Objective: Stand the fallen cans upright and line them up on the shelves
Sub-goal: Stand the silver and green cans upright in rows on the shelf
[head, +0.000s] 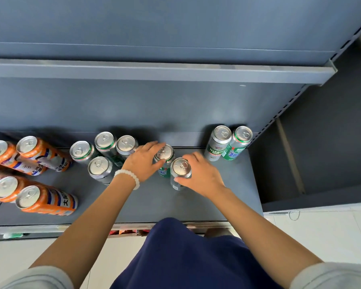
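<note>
On the grey shelf (227,195) my left hand (143,161) grips an upright green can (164,155) around its top. Beside it my right hand (200,174) holds a silver can (180,170), also upright, with thumb and fingers round its rim. The two cans stand close together in the shelf's middle. Several silver-and-green cans (104,151) stand upright in a cluster to the left. Two more cans, one silver (217,142) and one green (239,142), stand side by side at the back right.
Several orange cans (42,153) stand at the shelf's left end. An upper shelf (154,71) overhangs the back. The shelf's right end meets a perforated upright post (279,115). White floor tiles (321,232) lie below on the right.
</note>
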